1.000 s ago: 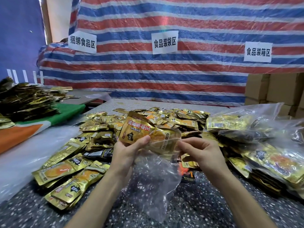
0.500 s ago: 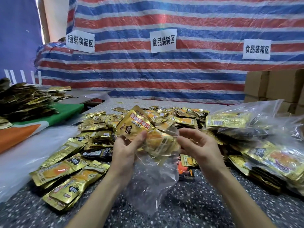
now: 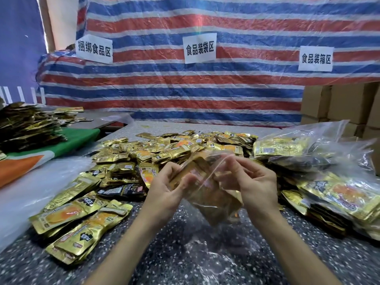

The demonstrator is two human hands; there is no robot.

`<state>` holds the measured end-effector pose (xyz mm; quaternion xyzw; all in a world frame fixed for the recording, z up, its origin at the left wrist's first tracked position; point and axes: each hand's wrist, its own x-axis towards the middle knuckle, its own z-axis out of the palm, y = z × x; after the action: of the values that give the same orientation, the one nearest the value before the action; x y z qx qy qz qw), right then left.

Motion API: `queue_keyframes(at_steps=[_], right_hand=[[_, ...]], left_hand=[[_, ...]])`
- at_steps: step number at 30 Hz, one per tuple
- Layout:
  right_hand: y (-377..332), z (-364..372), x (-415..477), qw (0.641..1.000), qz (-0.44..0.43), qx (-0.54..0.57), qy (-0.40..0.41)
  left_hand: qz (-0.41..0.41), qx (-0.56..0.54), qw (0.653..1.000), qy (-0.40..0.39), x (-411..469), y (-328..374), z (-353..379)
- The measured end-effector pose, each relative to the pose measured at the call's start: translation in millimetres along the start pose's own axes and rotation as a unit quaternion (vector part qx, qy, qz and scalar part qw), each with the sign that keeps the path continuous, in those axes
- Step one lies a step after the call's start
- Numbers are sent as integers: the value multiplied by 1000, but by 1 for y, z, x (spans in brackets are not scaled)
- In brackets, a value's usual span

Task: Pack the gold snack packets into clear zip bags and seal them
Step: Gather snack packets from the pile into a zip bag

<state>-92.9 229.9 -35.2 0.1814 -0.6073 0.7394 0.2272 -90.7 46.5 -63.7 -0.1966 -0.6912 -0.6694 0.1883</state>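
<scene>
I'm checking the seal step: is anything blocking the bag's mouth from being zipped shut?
Nothing visible does. The gold packets sit inside the clear zip bag, whose upper part the left hand and right hand hold. Blur hides the zip strip itself.

clear zip bag point(image 3: 207, 194) holding gold packets, loose gold packets point(image 3: 164, 149) heaped behind

Clear zip bag point(image 3: 211, 161) motion-blurred; gold packets point(image 3: 216, 198) inside indistinct, count unreadable. Fingers of left hand point(image 3: 164, 192) partly hidden behind bag. Filled bags point(image 3: 349, 194) cut by right edge, dark heap point(image 3: 26, 126) by left
</scene>
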Motion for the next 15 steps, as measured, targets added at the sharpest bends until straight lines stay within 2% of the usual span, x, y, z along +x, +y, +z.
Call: queue_keyframes(at_steps=[4, 6, 10, 13, 15], right_hand=[[0, -6, 5, 992, 24, 52, 111], [1, -11, 8, 985, 50, 87, 138], [-3, -12, 10, 988, 47, 88, 114], [-5, -10, 8, 990, -26, 69, 121], [-5, -9, 6, 987, -67, 53, 135]], left_hand=[[-36, -31, 998, -50, -1, 1, -5], [-33, -34, 997, -65, 0, 0, -5], [19, -33, 999, 5, 3, 0, -3], [66, -70, 993, 73, 4, 3, -1], [95, -63, 990, 86, 2, 3, 1]])
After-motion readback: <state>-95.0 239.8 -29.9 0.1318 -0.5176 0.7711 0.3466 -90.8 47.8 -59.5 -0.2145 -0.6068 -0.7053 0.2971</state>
